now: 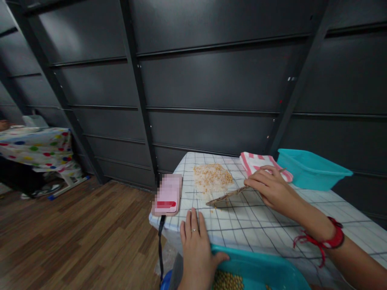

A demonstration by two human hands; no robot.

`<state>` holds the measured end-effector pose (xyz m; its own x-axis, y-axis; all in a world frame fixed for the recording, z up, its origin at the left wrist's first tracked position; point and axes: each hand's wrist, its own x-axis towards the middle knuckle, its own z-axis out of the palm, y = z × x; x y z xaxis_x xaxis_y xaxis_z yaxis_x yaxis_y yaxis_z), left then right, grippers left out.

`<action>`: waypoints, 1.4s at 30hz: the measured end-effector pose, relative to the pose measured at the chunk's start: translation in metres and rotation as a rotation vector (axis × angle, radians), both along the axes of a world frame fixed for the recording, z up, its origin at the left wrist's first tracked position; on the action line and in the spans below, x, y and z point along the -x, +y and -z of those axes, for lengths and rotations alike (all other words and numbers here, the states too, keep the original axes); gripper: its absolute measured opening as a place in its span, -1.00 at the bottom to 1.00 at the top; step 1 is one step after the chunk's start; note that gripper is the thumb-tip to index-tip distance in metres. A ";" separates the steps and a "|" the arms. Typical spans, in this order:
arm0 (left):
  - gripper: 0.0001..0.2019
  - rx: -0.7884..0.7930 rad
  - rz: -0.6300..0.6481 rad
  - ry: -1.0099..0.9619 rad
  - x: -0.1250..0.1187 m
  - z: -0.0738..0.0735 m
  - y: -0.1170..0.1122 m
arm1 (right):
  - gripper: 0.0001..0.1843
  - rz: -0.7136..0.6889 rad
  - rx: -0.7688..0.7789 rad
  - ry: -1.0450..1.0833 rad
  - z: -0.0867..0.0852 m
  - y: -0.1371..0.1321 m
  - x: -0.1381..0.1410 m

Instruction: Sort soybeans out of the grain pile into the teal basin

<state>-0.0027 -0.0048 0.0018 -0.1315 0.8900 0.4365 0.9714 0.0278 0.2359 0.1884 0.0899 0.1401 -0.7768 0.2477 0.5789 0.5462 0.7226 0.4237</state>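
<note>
My right hand (272, 189) is closed on one end of a thin, flat brown piece (228, 196), perhaps cardboard, whose far end slants down to the checked tablecloth (250, 225). Just beyond that end lies a spread pile of small yellowish grains mixed with whitish bits (213, 179). My left hand (195, 245) lies with fingers stretched out at the table's front edge, its thumb over the rim of a teal basin (263, 259). Inside the basin are many round greenish-brown beans or grains (228, 280); its lower part is cut off by the frame.
A pink phone-like device (167, 195) with a dark strap (161, 245) lies at the table's left edge. Behind my right hand are a folded red-and-white cloth (260, 162) and another teal basin (314, 169). A dark panelled wall (211, 88) stands behind; a dotted-cloth table (39, 147) is far left.
</note>
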 end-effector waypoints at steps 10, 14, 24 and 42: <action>-0.05 0.015 0.012 0.011 0.001 -0.002 -0.001 | -0.61 -0.003 0.039 -0.068 0.001 -0.015 -0.009; -0.02 0.013 0.013 0.012 0.001 -0.001 -0.001 | -0.62 0.005 0.064 -0.082 0.000 -0.023 -0.007; -0.04 0.018 0.011 0.018 0.002 -0.001 -0.001 | -0.62 -0.004 0.131 -0.111 -0.012 -0.047 -0.001; -0.06 -0.092 0.042 0.086 0.002 0.007 0.002 | -0.66 0.079 0.293 -0.220 -0.018 -0.082 -0.011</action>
